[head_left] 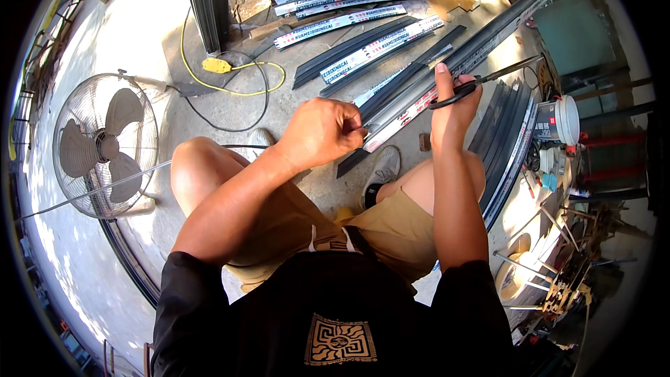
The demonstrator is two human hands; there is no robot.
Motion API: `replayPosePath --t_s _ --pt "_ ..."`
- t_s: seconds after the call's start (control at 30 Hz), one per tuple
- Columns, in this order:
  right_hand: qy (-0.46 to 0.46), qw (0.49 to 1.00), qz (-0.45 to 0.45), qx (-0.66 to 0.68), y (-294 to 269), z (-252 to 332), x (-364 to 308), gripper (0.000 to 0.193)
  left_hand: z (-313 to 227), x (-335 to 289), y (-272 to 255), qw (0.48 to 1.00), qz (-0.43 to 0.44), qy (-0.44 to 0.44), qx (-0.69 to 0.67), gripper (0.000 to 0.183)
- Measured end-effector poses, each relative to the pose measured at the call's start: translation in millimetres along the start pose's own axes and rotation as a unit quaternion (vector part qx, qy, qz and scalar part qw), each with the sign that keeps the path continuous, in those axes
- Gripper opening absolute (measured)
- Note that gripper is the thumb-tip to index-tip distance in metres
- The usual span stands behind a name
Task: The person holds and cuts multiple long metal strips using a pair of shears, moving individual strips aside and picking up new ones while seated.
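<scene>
My left hand point(317, 132) is closed in a pinch at the near end of a long grey profile strip point(488, 43) with white and red printed film on it. Whatever is between those fingertips is too small to make out. Along the same strip, farther right, my right hand point(455, 112) grips a pair of scissors point(506, 70). Their dark handle loops lie in the palm, and the blades point away to the upper right. Both hands are above the gap between my knees.
More dark profiles with printed film point(349, 38) lie on the concrete ahead; others point(502, 132) lie by my right knee. A standing fan point(106, 146) is at left. A yellow cable with a socket block point(218, 65) crosses the floor. A white bucket point(558, 120) stands at right.
</scene>
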State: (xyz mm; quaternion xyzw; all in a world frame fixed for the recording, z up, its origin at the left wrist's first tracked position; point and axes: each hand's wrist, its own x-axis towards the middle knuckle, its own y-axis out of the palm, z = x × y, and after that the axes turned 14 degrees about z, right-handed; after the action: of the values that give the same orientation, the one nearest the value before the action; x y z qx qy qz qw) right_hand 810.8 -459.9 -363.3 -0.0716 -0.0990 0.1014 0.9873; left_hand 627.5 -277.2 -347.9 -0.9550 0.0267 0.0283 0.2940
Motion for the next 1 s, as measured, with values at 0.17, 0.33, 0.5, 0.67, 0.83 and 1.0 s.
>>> replayPosePath --t_s 0.17,0.33,0.5,0.67,0.83,1.0 --pt "-0.05 0.996 0.05 0.046 8.3 0.7 -12.5 0.055 4.5 4.0 -0.7 1.0 0.0 0.01 0.023 0.015" --pt "-0.057 0.995 0.074 0.046 22.0 2.8 -29.2 0.054 4.5 15.6 -7.2 0.997 -0.054 0.034 0.039 0.017" --pt "-0.054 0.988 0.136 0.039 37.7 -6.4 -46.1 0.052 4.7 33.1 -16.5 0.998 -0.066 0.002 -0.011 0.023" --pt "-0.087 0.98 0.169 -0.058 43.4 -12.8 -66.7 0.05 7.2 35.3 -15.7 0.994 -0.079 0.061 0.036 0.02" --pt "-0.082 0.981 0.177 0.018 34.3 -13.2 -61.4 0.041 5.2 26.5 -11.2 0.989 -0.094 0.084 0.077 0.019" --pt "-0.09 0.988 0.083 0.097 19.1 -13.4 -6.4 0.035 7.5 20.7 -3.0 0.983 -0.119 0.103 0.096 0.016"
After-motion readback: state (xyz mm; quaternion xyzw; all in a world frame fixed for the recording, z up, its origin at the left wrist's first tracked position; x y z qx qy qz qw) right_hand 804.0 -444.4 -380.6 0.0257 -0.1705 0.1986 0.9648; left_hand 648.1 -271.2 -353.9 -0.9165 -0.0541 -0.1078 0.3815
